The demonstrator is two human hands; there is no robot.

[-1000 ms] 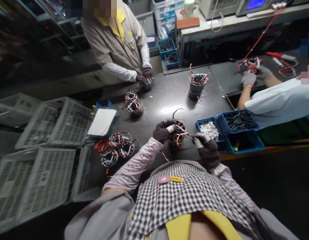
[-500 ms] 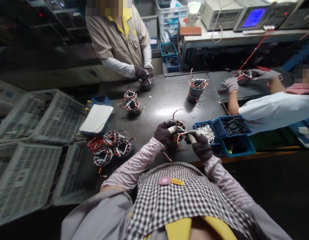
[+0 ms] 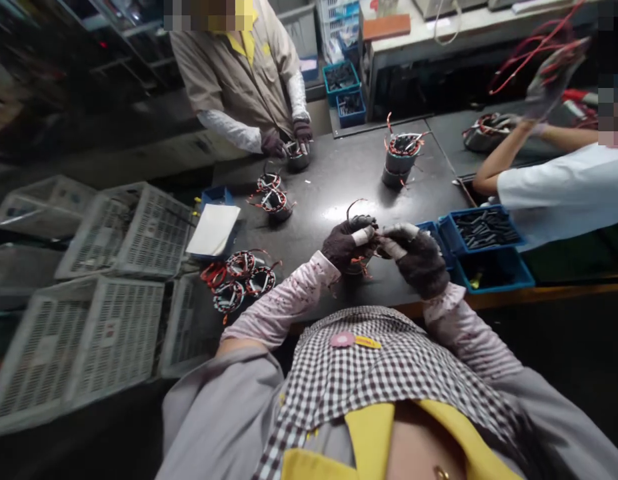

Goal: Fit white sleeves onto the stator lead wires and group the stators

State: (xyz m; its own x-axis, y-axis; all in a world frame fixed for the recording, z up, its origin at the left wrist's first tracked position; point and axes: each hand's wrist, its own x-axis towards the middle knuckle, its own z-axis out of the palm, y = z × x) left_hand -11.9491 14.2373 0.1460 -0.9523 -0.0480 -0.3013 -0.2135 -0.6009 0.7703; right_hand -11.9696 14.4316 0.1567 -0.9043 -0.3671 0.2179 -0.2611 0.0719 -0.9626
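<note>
A wire-wound motor stator (image 3: 357, 268) stands on the dark table in front of me, mostly covered by my hands. My left hand (image 3: 345, 243), in a dark glove with pale fingertips, is closed at the top of the stator, pinching its lead wires. Thumb and fingers of my right hand (image 3: 416, 257) meet the left fingertips and pinch the same thin wires. Whether a white sleeve is among those wires is hidden by the fingers. One dark lead (image 3: 356, 205) sticks up behind my left hand.
Several stators (image 3: 241, 265) sit at left near a white pad (image 3: 213, 230); two (image 3: 277, 205) stand farther back, and a stack (image 3: 401, 160) at back right. Blue bins (image 3: 483, 228) of black tubes flank my right hand. Co-workers' hands (image 3: 301, 133) work across and at right. Grey crates (image 3: 133, 233) stand left.
My hands have come together over the stator, and the white sleeve seen between them is now hidden. The co-worker at right has raised a hand with red wires. The view has shifted.
</note>
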